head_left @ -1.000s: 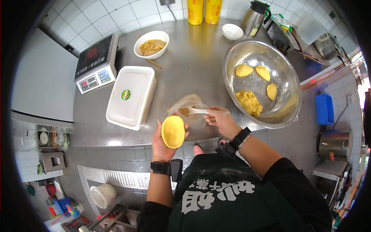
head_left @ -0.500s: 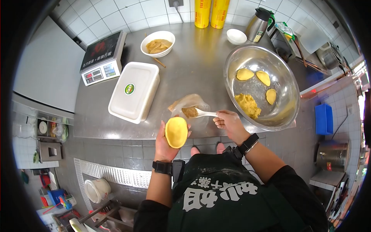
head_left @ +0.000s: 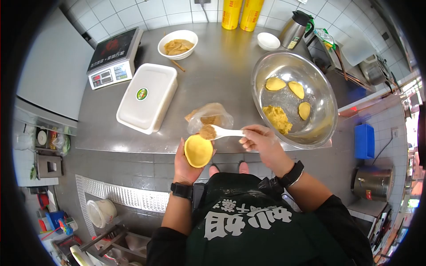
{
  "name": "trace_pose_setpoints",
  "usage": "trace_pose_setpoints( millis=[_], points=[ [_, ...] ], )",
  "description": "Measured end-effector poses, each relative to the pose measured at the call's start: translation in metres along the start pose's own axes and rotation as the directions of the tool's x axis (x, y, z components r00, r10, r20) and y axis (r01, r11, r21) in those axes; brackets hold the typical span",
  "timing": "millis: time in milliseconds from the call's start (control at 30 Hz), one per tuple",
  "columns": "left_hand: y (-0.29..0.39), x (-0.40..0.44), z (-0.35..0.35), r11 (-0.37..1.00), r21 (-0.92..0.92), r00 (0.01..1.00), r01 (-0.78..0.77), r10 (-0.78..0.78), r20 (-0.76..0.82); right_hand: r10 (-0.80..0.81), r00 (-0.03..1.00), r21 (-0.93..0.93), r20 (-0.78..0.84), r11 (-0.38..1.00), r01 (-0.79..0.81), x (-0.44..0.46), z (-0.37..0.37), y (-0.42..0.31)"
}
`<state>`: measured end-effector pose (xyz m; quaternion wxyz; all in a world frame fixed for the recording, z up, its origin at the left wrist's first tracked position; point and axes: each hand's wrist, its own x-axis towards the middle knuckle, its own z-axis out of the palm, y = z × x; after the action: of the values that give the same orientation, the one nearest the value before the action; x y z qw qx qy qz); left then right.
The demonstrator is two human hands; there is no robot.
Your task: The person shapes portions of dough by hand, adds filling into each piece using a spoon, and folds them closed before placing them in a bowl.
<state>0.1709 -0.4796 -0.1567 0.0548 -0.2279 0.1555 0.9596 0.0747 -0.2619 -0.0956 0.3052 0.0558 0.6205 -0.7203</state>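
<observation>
A: What do my hands have?
B: My left hand (head_left: 186, 167) cups the yellow dough shell (head_left: 198, 151) from below, open side up, just off the counter's (head_left: 213, 84) near edge; fingers curled against its sides. My right hand (head_left: 265, 145) has its fingers clamped on the handle of the white spoon (head_left: 231, 132); spoon head heaped with brown filling (head_left: 207, 131), at the shell's far rim; can't tell if they touch.

A: Near the spoon?
B: Clear plastic bag (head_left: 224, 116), more brown stuff inside, on the counter just behind the spoon head.

A: Right side?
B: Big steel bowl (head_left: 325, 88) at the right edge; three folded dough pieces (head_left: 275, 84) and a rough yellow dough lump (head_left: 278, 119) in it; small white bowl (head_left: 268, 41) and steel flask (head_left: 293, 32) beyond, towards the far right corner.

A: Left side?
B: White lidded box (head_left: 144, 99) left of the bag; scale (head_left: 111, 57) near the far left corner; white bowl of pale slices (head_left: 178, 46) right of the scale, stick (head_left: 178, 66) beside it; two yellow rolls (head_left: 241, 14) stand at the far edge.
</observation>
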Motion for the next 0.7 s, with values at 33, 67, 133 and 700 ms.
trace_pose_setpoints(
  millis=[33, 67, 133, 700],
  points=[
    [-0.002, 0.001, 0.003, 1.0, -0.004, 1.0, 0.012, -0.012, -0.018, -0.058, 0.998, -0.084, 0.003, 0.995, 0.058, -0.004, 0.004, 0.0],
    [-0.003, 0.002, 0.004, 0.999, -0.02, 0.999, 0.028, -0.028, -0.017, -0.111, 0.994, -0.167, 0.016, 0.98, 0.113, -0.008, 0.009, 0.001],
    [-0.008, 0.009, 0.001, 0.998, -0.057, 1.0, 0.005, -0.004, 0.013, -0.207, 0.976, -0.366, 0.06, 0.905, 0.214, -0.017, 0.02, -0.002],
    [0.0, 0.01, 0.002, 0.999, -0.054, 0.998, 0.009, -0.005, 0.061, -0.703, 0.511, -0.672, 0.494, 0.064, 0.738, -0.022, 0.012, -0.015]
  ],
)
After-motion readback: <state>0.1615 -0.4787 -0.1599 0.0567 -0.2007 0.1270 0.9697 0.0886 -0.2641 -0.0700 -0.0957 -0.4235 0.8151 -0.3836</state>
